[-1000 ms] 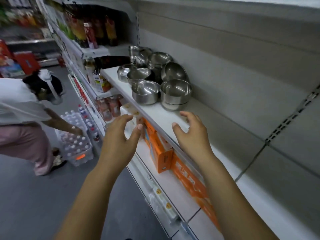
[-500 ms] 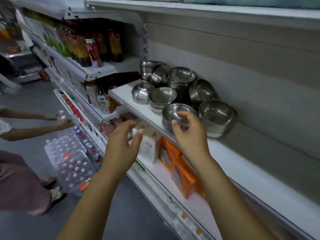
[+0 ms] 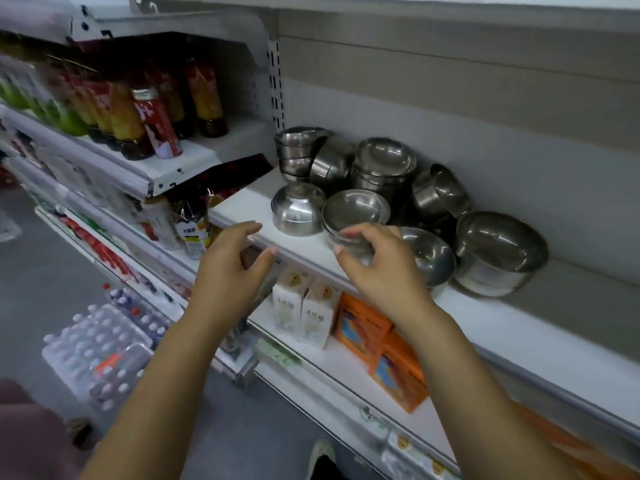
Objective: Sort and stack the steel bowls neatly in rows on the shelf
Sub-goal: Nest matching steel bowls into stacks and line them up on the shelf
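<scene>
Nearest, orange boxes (image 3: 388,355) and cartons (image 3: 304,310) sit on the lower shelf, under the left hand (image 3: 232,268) and right hand (image 3: 384,268), both open with curled fingers and holding nothing. Just past the right fingertips (image 3: 338,250) an upright bowl (image 3: 356,216) stands empty near the shelf (image 3: 519,334) edge, beside an upturned bowl (image 3: 298,209). Farther back, stacks (image 3: 384,168) stand, others tipped sideways, bottles (image 3: 145,109) left.
</scene>
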{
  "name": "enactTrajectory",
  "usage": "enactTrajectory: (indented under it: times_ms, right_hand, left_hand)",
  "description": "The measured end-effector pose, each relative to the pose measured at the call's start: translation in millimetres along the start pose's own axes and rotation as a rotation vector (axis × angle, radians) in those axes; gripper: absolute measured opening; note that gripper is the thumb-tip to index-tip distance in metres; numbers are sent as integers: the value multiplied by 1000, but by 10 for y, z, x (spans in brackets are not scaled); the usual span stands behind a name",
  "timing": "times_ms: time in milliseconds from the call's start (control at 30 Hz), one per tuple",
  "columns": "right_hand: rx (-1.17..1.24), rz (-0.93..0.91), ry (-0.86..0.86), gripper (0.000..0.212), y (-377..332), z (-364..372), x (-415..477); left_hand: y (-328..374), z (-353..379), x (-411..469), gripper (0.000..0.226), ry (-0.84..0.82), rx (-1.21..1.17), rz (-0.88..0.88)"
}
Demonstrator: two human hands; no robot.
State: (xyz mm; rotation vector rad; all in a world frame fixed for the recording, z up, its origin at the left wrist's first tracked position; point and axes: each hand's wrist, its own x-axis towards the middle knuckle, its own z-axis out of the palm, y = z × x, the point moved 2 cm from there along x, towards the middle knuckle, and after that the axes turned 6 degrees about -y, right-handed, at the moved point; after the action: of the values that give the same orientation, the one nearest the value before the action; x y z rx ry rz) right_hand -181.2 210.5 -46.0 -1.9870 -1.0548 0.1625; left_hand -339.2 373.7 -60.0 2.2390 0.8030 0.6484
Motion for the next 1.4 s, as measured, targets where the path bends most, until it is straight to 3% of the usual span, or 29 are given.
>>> enactTrajectory:
  times_ms: [267, 433, 633, 833, 1033, 1100, 1167, 1333, 1400]
  right_hand:
    - [-35, 0, -22, 26, 58, 215, 752]
    - [-55, 77, -97, 31, 99, 260, 1161]
    - [-120, 180, -53, 30, 225, 338, 1307]
    - [-114, 242, 86, 26, 293, 442, 1403]
    - [26, 351, 277, 17, 221, 557, 1532]
    - [61, 347, 330, 15, 181, 608, 1570]
    - [96, 315, 373, 17, 112, 650, 1598]
    - [224, 237, 346, 19, -78, 798, 1669]
    - [231, 237, 285, 29, -132, 875, 1694]
  left_hand:
    - [-182, 111, 873, 65, -179, 75, 14]
    - [-279, 112, 1369, 74, -209, 45, 18]
    - [-315, 380, 1839, 72, -486, -5, 149]
    - [-632, 685, 2222, 117, -631, -4, 263]
    - [-656, 608, 2349, 89, -639, -37, 386]
    - [-701, 528, 2398, 77, -656, -158, 381]
    - [-783, 384, 2462, 69, -695, -324, 268]
    - [-992, 139, 2642, 85, -848, -773, -38]
    - [-967, 95, 2659, 57, -890, -997, -162]
